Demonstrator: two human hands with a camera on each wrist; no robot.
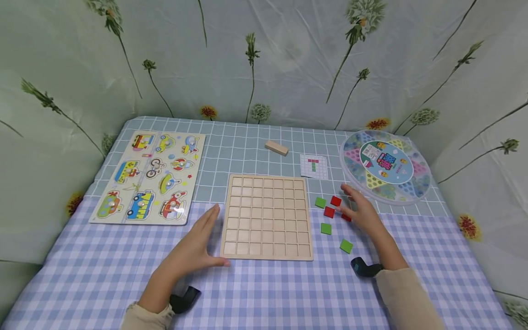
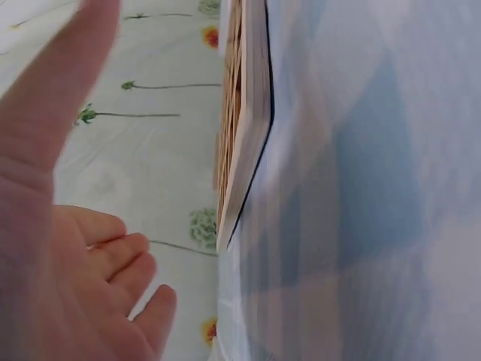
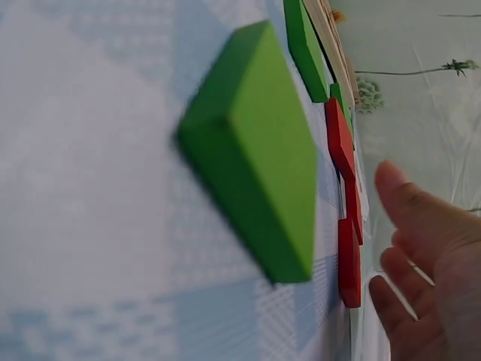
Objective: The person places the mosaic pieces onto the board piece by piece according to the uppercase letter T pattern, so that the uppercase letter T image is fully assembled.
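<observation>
A square wooden grid board (image 1: 267, 217) with bare cells lies in the middle of the table. At its left edge my left hand (image 1: 193, 247) is spread, thumb apart from the fingers, holding nothing; the left wrist view shows the hand (image 2: 90, 286) beside the board's edge (image 2: 252, 113). To the board's right lie red tiles (image 1: 328, 211) and green tiles (image 1: 326, 228). My right hand (image 1: 363, 213) hovers by the red tiles, partly covering one, its fingers apart and empty. The right wrist view has a green tile (image 3: 263, 150) close up and the hand (image 3: 436, 278) past the red tiles (image 3: 349, 263).
A picture puzzle board (image 1: 150, 178) lies at the left. Behind the grid board are a small wooden block (image 1: 276, 147) and a paper card (image 1: 314, 172) with a red and green pattern. A round, clear game box (image 1: 385, 166) sits at the back right.
</observation>
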